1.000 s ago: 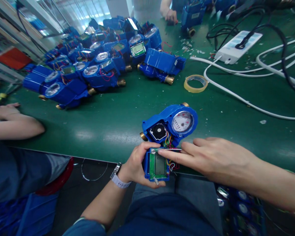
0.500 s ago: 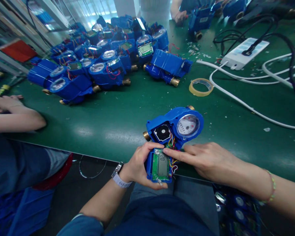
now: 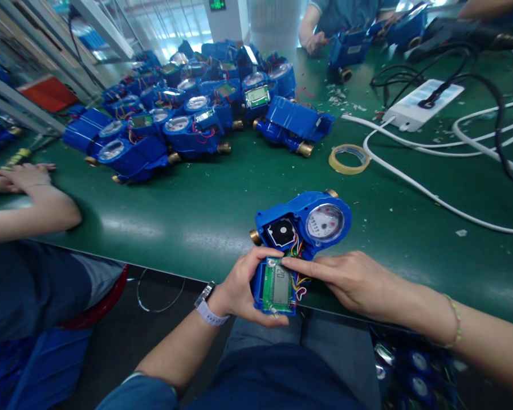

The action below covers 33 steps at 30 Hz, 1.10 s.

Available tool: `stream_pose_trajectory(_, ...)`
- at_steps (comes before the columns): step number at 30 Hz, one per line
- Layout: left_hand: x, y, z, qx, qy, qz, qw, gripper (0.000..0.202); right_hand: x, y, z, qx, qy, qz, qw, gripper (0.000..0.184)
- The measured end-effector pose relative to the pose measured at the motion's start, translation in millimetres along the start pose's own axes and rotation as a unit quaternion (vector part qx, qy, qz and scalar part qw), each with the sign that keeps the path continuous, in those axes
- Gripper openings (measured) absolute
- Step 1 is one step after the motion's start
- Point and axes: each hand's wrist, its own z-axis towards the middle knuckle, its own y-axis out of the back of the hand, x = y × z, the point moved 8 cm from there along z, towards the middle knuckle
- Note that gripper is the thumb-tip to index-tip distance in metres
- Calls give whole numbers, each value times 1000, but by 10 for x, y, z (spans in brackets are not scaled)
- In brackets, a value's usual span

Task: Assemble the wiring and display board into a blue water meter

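Observation:
My left hand [image 3: 239,290] grips a blue LCD display module [image 3: 281,287], its thumb and fingers closed around the edges. The module has a green circuit board and a lit screen with digits. Coloured wires [image 3: 300,280] run from it to an opened blue water meter [image 3: 288,213] lying on the table just beyond. That meter has a round dial [image 3: 325,222] under a clear cover, a black part in its open housing and brass pipe ends. My right hand [image 3: 359,285] holds nothing; its index finger is stretched out, the tip touching the board's upper edge. Its other fingers are partly hidden.
Many blue water meters [image 3: 196,125] crowd the far left of the green table [image 3: 175,210]. A tape roll [image 3: 349,160], a white power strip [image 3: 425,105] and cables lie to the right. Another person's forearm [image 3: 47,208] rests at left; a co-worker's hand [image 3: 314,42] is across the table.
The view has shifted slightly, so the table items sit a little lower. My left hand keeps its hold on the display module, and my right index fingertip stays at its upper edge.

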Motion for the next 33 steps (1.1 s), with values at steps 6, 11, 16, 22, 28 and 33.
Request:
stream_pose_trajectory(6, 6, -24, -4, 18, 3, 1, 1000, 98, 47, 162, 13, 45, 2, -97, 994, 83)
stream_pose_trajectory(11, -14, -26, 13, 17, 1, -13, 1000, 93, 86, 233, 45, 54, 39, -165, 984, 88)
stream_pose_trajectory(16, -9, -30, 1, 11, 5, -11, 1000, 89, -20, 109, 39, 62, 21, -40, 997, 74)
stream_pose_trajectory(22, -3, -14, 4, 2, 8, -16, 1000, 91, -45, 88, 91, 8, 9, 108, 994, 56)
stream_pose_trajectory(28, -14, 1, 26, -3, 6, -32, 999, 90, -92, 27, 90, -9, -36, 196, 980, 53)
stream_pose_trajectory(33, 41, -8, -8, -9, 21, -50, 999, 92, -75, -3, 73, -27, -59, 260, 964, 49)
